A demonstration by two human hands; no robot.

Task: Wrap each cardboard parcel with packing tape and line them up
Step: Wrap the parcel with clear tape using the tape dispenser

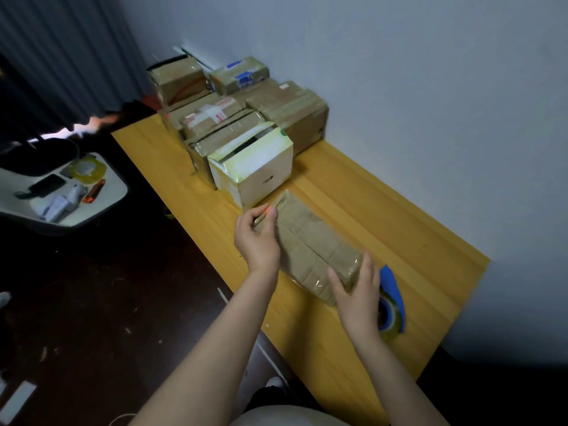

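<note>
Noted flat brown parcel [313,250] lying on tabletop [384,216], long axis from 11 to 5 o'clock, glossy with tape. Found left hand [256,238] at its 11 o'clock corner, fingers [270,214] curled, pinching the edge there, possibly a tape tail. Found right hand [356,290] at the 5 o'clock end, fingers straight, resting on it, gripping nothing. Recorded tape roll [390,315] just beside at 4 o'clock, white box [255,167] near at 11 o'clock.
</note>
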